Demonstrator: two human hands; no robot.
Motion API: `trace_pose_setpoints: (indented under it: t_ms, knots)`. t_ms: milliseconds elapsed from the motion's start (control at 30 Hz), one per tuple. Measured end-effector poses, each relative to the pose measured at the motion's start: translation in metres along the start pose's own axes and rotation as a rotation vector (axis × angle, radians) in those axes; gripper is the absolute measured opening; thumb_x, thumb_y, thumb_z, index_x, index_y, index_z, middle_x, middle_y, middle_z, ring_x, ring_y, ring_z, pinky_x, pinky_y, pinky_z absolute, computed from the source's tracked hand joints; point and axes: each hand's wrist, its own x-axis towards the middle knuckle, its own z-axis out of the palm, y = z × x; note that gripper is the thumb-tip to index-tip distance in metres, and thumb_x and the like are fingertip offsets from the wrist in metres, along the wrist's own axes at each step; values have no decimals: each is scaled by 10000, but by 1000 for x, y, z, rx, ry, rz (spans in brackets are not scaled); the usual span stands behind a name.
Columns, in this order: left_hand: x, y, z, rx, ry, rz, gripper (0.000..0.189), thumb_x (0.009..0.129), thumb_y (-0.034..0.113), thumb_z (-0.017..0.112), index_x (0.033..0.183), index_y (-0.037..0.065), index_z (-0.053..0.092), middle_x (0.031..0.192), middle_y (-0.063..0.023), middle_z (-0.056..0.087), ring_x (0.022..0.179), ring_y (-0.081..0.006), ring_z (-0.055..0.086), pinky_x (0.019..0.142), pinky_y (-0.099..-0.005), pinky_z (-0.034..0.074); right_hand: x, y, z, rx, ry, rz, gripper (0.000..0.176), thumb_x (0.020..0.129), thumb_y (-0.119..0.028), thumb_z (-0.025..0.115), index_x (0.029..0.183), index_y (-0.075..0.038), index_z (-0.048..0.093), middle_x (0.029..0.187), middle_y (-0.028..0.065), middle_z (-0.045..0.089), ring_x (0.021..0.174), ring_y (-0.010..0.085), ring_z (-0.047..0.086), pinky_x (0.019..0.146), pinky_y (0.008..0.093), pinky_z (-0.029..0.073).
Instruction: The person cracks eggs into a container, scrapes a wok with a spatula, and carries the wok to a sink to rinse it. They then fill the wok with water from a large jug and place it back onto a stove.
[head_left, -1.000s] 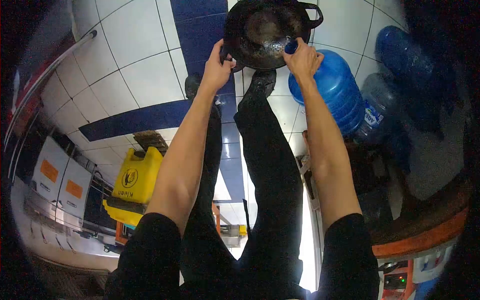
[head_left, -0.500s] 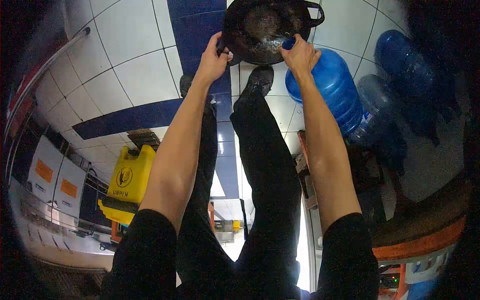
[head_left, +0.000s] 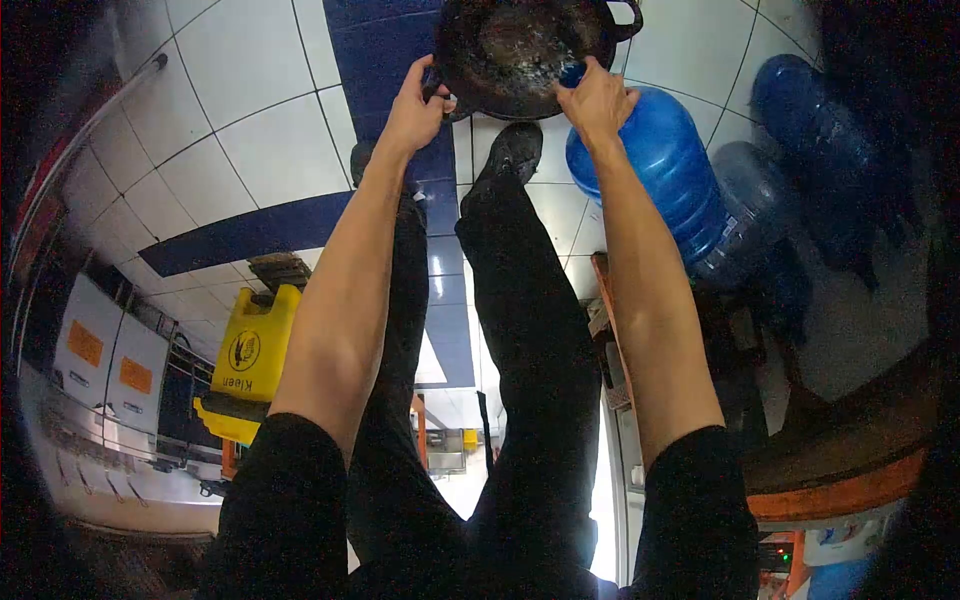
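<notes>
At the top of the head view is a dark, blackened wok (head_left: pixel 520 55), wet and shiny inside, cut off by the frame's upper edge. My left hand (head_left: pixel 416 112) is closed around the wok's near-left handle. The fingers of my right hand (head_left: pixel 598 103) reach over the near-right rim and are closed on a small blue thing (head_left: pixel 573 75) against the inner wall; most of it is hidden, so its kind cannot be told. The second wok handle (head_left: pixel 628 20) sticks out free on the right.
A large blue water bottle (head_left: pixel 655 165) lies right beside my right forearm, with more bottles (head_left: pixel 810 120) farther right. A yellow floor sign (head_left: pixel 255 350) stands at left. My shoes (head_left: pixel 515 150) are on the white and blue tiles (head_left: pixel 270 140) just below the wok.
The whole view has shifted slightly, with the wok and both hands a little higher and farther left. Both hands keep their places at the wok; the blue thing stays under my right fingers.
</notes>
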Motion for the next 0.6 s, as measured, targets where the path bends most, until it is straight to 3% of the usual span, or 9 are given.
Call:
trace_pose_setpoints:
  t_ms: [200, 267, 333, 600]
  knots:
    - [-1, 3, 2, -34, 2, -6, 701, 975, -109, 466, 1591, 147, 251, 1233, -174, 579, 1009, -236, 715, 919, -328, 562, 3, 2, 3, 11, 2, 4, 472, 734, -383, 820, 1117, -121, 730, 1014, 130, 758, 1068, 327, 676, 950, 540, 404]
    - [-1, 5, 3, -24, 61, 10, 654, 967, -88, 485, 1563, 135, 331, 1096, -115, 641, 943, -194, 719, 878, -335, 563, 3, 2, 2, 9, 14, 1, 471, 735, -393, 823, 1107, -119, 733, 1010, 132, 757, 1067, 329, 676, 953, 539, 403]
    - [-1, 6, 3, -1, 61, -3, 656, 968, -90, 480, 1564, 137, 327, 1100, -116, 637, 947, -196, 718, 882, -336, 560, 4, 2, 1, -38, -42, -5, 686, 750, -471, 838, 1329, -139, 677, 1073, 144, 760, 1087, 323, 681, 971, 503, 413]
    - [1, 5, 2, -120, 28, 14, 680, 951, -120, 476, 1566, 122, 315, 1100, -119, 625, 940, -199, 704, 869, -329, 557, 4, 3, 4, -29, -25, -2, 667, 738, -476, 837, 1291, -131, 696, 1055, 148, 762, 1078, 334, 681, 961, 511, 418]
